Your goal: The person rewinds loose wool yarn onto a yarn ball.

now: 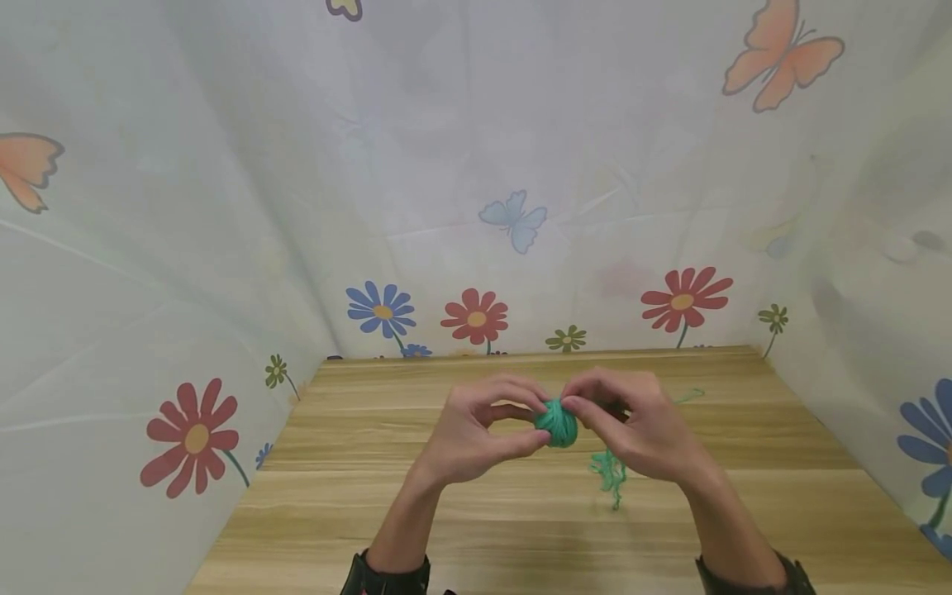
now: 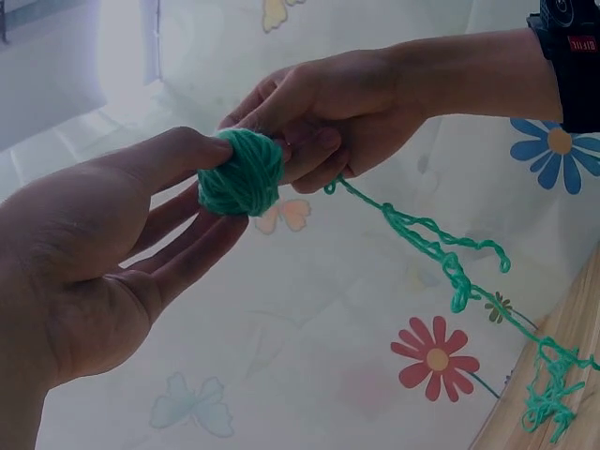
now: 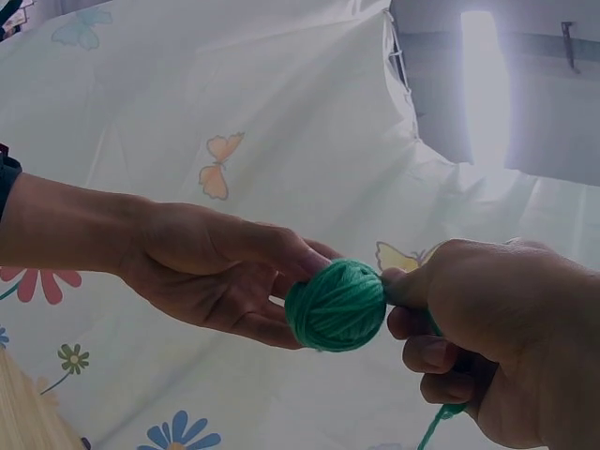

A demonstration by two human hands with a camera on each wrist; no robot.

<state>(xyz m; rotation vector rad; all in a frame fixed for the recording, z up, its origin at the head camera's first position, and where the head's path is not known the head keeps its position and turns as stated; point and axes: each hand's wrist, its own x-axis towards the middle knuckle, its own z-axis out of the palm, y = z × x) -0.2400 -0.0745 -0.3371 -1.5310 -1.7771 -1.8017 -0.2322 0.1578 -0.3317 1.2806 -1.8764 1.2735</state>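
A small ball of green yarn (image 1: 558, 425) is held up over the wooden table. My left hand (image 1: 479, 430) grips it from the left, thumb on one side and fingers on the other. At its right side my right hand (image 1: 640, 421) pinches the yarn strand against the ball, its other fingers curled. From beneath the right hand a loose, kinked green strand (image 2: 427, 244) hangs down in the left wrist view. It runs to a tangled heap of yarn (image 2: 551, 394) on the tabletop. The right wrist view shows the wound ball (image 3: 337, 307) between both hands.
The wooden tabletop (image 1: 357, 512) lies below the hands. White sheeting with printed flowers and butterflies (image 1: 416, 165) encloses it at the back and both sides. A stray end of yarn (image 1: 690, 395) lies behind the right hand. A bright light (image 3: 486, 89) shows overhead.
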